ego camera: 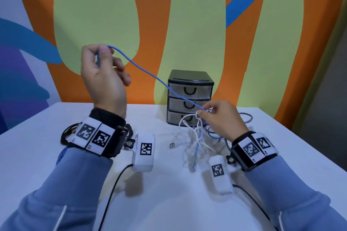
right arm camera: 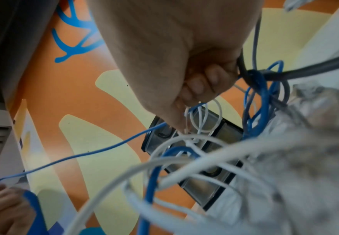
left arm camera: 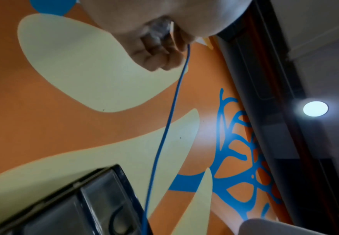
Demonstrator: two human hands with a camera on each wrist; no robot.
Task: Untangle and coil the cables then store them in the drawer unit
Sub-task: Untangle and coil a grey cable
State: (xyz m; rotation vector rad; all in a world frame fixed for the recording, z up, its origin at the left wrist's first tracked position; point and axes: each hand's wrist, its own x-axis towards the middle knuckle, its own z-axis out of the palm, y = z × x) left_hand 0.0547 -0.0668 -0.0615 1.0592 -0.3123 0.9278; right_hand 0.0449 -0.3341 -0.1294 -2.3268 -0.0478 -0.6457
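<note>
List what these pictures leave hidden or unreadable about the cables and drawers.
- Blue cable end: head view, hidden inside the left hand.
- Tangle: which white cables the right hand pinches; right wrist view, blurred and overlapping.
- Drawer unit: contents unreadable through cloudy fronts.
- Grey cable: head view, partly behind the right hand.
</note>
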